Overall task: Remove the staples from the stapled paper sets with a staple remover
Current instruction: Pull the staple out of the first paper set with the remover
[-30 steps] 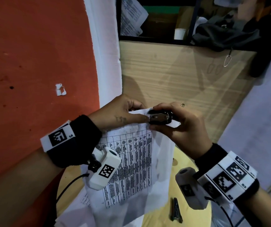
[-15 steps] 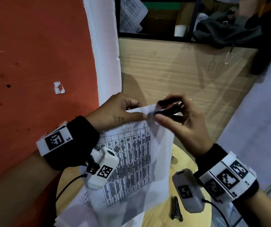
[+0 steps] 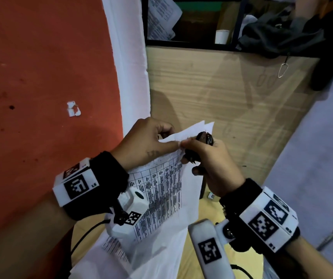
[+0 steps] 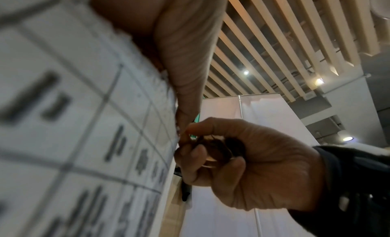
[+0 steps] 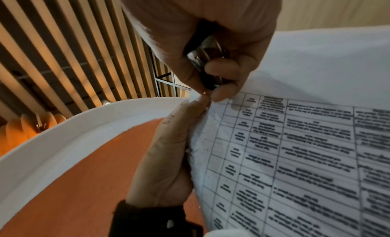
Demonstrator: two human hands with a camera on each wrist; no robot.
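A stapled paper set (image 3: 165, 188) with a printed table is held up over the table; two sheet corners fan apart at its top. My left hand (image 3: 171, 142) pinches the upper left corner of the paper (image 5: 295, 148). My right hand (image 3: 187, 147) holds a black staple remover (image 3: 205, 137) tucked in its palm. The right thumb and forefinger meet the left thumb tip right at that corner. In the right wrist view the staple remover (image 5: 209, 60) sits behind the curled fingers, its metal jaws off the paper. The staple itself is too small to make out.
A round wooden table (image 3: 208, 210) lies under the papers, with more printed sheets (image 3: 111, 246) at its near edge. A wooden cabinet (image 3: 222, 87) stands behind, with a paper cup (image 3: 222, 36) and dark clothing (image 3: 278, 37) on its shelf. A red surface (image 3: 40, 77) fills the left.
The staple remover's jaws were on the paper's top corner and have come off it. My right hand has rolled the tool into its palm and brought thumb and forefinger to the corner.
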